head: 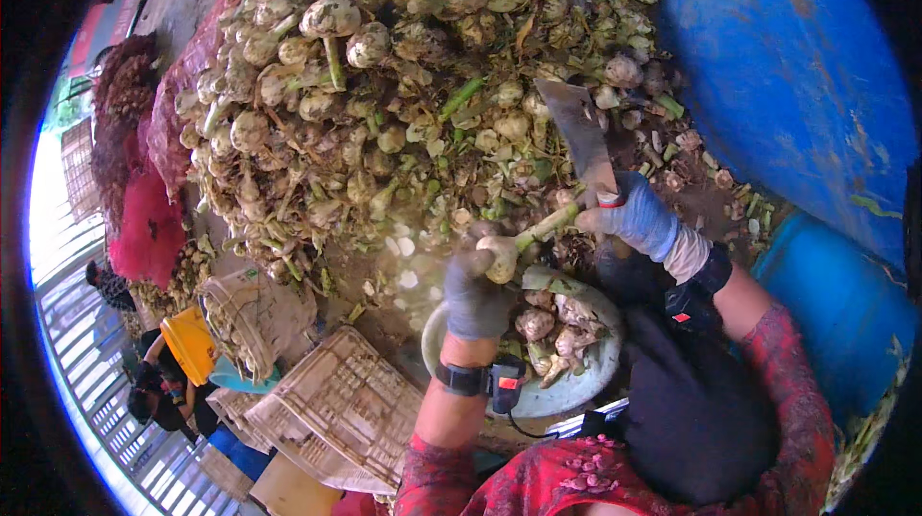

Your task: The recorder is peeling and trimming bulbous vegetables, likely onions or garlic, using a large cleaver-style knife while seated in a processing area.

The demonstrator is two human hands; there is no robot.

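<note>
Gloved in grey, my left hand [475, 296] grips a garlic bulb [500, 259] whose green stem points up and to the right. In a blue glove, my right hand [634, 217] holds a cleaver-like knife [576, 123] with a broad, dirty metal blade. The base of the blade is close to the cut end of the stem; whether they touch I cannot tell. Below both hands stands a pale round basin [576, 397] with several trimmed garlic bulbs [569, 332] in it. A large heap of stemmed garlic [346, 120] spreads out ahead of me.
Blue plastic barrels [799, 84] [835, 307] stand at my right. Plastic crates [338, 408] and a woven sack [259, 314] lie to the left. Farther left, a person [169, 386] sits near a yellow bucket [189, 345]. Red mesh sacks [148, 221] edge the heap. Stem scraps litter the ground.
</note>
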